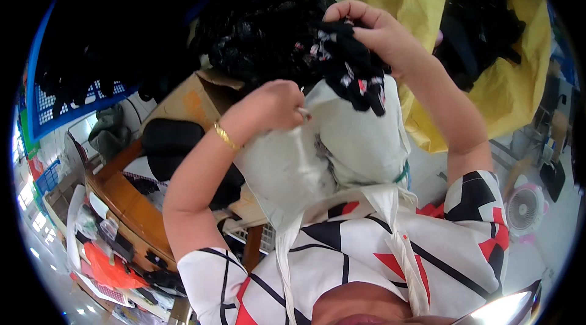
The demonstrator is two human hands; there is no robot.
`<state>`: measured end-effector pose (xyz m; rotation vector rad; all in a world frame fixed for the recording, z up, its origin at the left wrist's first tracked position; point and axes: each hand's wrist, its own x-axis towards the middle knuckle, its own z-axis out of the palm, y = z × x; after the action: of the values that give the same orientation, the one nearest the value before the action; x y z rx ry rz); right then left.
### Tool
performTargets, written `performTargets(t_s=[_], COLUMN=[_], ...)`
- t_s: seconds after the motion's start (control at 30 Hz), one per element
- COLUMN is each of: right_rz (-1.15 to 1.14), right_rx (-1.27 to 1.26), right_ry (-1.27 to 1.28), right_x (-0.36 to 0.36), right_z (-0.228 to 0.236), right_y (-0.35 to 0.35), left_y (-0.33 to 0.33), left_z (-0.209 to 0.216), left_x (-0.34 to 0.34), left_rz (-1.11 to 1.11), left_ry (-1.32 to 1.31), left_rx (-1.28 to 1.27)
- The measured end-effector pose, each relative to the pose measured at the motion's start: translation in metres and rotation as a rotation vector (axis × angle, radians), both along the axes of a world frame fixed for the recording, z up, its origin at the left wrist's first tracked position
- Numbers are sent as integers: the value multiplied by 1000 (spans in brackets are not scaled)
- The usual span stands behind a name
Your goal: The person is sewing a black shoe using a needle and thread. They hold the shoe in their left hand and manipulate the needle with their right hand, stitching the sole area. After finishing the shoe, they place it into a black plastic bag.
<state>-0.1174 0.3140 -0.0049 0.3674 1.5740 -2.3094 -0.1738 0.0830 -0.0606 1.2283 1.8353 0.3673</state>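
My right hand pinches a bunched black cloth piece with white and red patterned patches, which hangs down over my lap. Lower and to the left, my left hand is closed in a fist with its fingers curled inward. A small pale, shiny bit shows at those fingers, too small to name. Beneath both hands an off-white apron covers my lap. Just beyond them lies a dark heap in a black plastic bag, with more patterned cloth at its right edge.
A large yellow sack at the right holds black cloth. To the left are a blue crate, a cardboard box, a black padded seat and a wooden table. A fan stands far right.
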Motion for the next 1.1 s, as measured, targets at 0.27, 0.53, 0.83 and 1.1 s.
performTargets(t_s=[0.27, 0.53, 0.83, 1.1], right_rz=[571, 201, -13, 596], right_rx=[756, 730, 776, 1373], right_ry=[490, 400, 39, 207], right_x=[143, 115, -3, -67], right_z=[7, 18, -136, -337], right_y=[-78, -36, 26, 14], left_y=[-12, -21, -18, 36], left_z=[11, 22, -79, -194], left_x=[13, 2, -76, -61], left_rz=[323, 447, 645, 293], left_ry=[61, -16, 158, 214], left_rx=[362, 304, 193, 127])
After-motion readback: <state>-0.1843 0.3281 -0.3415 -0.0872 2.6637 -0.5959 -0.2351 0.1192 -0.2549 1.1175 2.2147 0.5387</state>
